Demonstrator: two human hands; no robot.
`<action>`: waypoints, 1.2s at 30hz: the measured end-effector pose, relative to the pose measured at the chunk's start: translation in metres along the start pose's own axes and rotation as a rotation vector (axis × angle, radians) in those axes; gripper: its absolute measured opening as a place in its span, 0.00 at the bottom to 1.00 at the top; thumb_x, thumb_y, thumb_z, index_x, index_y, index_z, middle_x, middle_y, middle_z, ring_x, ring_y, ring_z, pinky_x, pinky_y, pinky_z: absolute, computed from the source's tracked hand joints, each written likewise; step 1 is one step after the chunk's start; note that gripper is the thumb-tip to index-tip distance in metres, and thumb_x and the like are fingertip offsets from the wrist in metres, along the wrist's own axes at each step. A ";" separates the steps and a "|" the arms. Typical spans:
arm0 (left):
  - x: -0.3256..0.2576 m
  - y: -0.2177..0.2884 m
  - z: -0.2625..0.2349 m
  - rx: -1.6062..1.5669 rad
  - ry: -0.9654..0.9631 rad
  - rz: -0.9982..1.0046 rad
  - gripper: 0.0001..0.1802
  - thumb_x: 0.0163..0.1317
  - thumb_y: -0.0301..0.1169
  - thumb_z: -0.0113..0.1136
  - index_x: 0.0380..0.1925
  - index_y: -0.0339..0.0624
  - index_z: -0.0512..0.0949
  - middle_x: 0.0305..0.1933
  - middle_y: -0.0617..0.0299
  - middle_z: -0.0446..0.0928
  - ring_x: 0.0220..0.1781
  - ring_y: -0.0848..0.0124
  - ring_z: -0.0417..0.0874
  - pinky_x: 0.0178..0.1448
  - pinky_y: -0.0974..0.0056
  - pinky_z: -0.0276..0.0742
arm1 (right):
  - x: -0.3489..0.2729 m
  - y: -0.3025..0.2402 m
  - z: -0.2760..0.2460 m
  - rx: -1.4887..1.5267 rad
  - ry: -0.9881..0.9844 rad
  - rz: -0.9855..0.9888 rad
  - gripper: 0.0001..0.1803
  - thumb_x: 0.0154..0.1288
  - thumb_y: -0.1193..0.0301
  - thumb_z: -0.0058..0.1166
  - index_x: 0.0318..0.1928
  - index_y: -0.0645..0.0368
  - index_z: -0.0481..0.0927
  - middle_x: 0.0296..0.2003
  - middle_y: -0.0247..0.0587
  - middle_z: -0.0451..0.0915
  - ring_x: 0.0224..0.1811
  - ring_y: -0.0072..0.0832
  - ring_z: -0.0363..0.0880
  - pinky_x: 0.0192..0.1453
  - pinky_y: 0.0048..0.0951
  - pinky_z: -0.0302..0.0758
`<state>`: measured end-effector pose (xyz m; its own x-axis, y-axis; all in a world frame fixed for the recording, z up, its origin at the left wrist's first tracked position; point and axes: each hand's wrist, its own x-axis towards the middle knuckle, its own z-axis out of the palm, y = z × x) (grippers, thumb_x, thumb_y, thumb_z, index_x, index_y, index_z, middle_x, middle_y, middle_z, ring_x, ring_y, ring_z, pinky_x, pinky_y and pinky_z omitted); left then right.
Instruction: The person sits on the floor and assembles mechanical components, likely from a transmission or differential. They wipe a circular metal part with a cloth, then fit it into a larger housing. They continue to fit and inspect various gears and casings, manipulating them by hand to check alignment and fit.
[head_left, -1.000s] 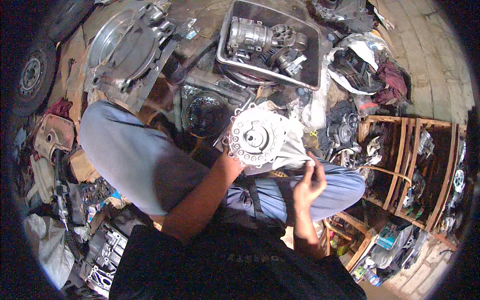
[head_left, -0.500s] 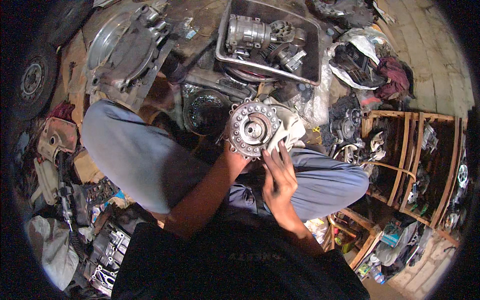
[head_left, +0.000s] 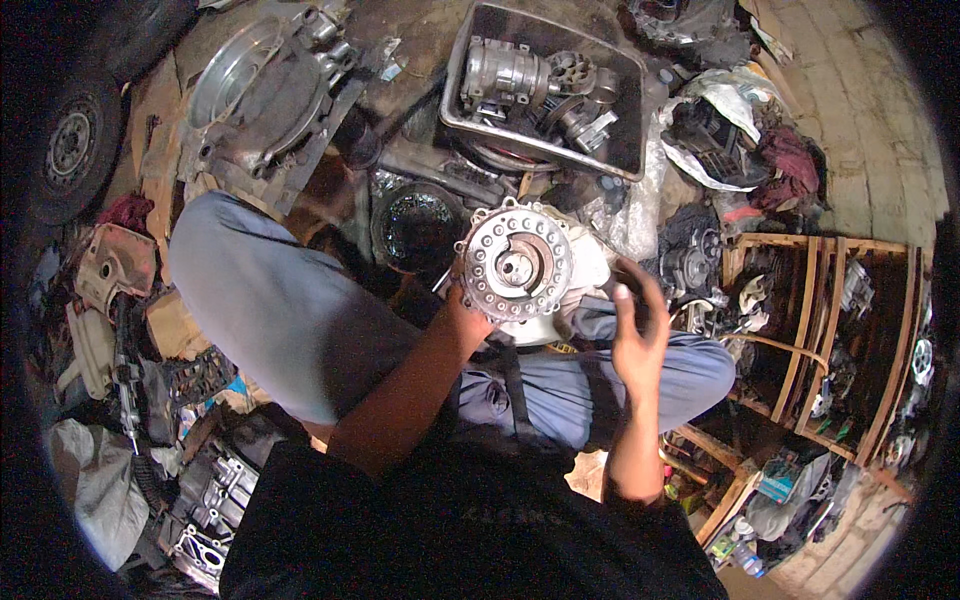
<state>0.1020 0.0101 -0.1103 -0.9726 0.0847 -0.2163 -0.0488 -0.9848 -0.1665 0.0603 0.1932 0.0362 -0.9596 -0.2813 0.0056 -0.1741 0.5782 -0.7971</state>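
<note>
I sit cross-legged in grey trousers with a round silver metal engine part point(head_left: 517, 263) held over my lap. Its face is a ring of holes around a central hub. My left hand point(head_left: 462, 318) grips it from below at its lower left edge. My right hand point(head_left: 637, 325) is raised just to the right of the part, fingers loosely curled, holding nothing that I can see. A pale cloth point(head_left: 592, 268) lies behind the part.
A grey plastic tub point(head_left: 455, 118) of metal parts stands ahead. A large round metal housing point(head_left: 262, 88) lies at upper left, a wheel point(head_left: 70, 145) at far left. Wooden racks point(head_left: 815, 330) with parts stand to the right. Scrap parts and rags cover the floor.
The round part has turned to face up more squarely and shifted slightly. My right hand moved off the part's lower edge out to its right side.
</note>
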 end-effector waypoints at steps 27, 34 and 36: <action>-0.050 0.030 0.124 0.484 0.321 0.344 0.41 0.67 0.67 0.44 0.60 0.41 0.72 0.58 0.54 0.77 0.57 0.59 0.80 0.63 0.52 0.75 | 0.040 -0.012 0.092 1.007 -0.250 0.254 0.18 0.79 0.65 0.42 0.51 0.70 0.78 0.44 0.44 0.84 0.43 0.26 0.83 0.49 0.29 0.81; -0.054 0.021 0.106 0.697 0.321 0.493 0.27 0.67 0.50 0.59 0.57 0.42 0.75 0.51 0.59 0.81 0.49 0.67 0.82 0.54 0.59 0.78 | 0.044 -0.010 0.084 0.911 -0.132 0.217 0.17 0.78 0.65 0.45 0.47 0.68 0.79 0.40 0.40 0.83 0.40 0.23 0.81 0.47 0.27 0.80; -0.055 0.022 0.100 0.817 0.337 0.576 0.24 0.67 0.47 0.60 0.55 0.42 0.76 0.49 0.58 0.81 0.48 0.66 0.82 0.54 0.59 0.78 | 0.042 -0.009 0.083 0.788 -0.095 0.115 0.16 0.78 0.65 0.45 0.45 0.67 0.80 0.38 0.37 0.83 0.38 0.20 0.79 0.44 0.24 0.78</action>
<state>0.1314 -0.0312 -0.0055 -0.7902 -0.5138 -0.3341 0.1399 -0.6820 0.7179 0.0394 0.1128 -0.0063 -0.9330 -0.3373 -0.1252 0.1658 -0.0940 -0.9817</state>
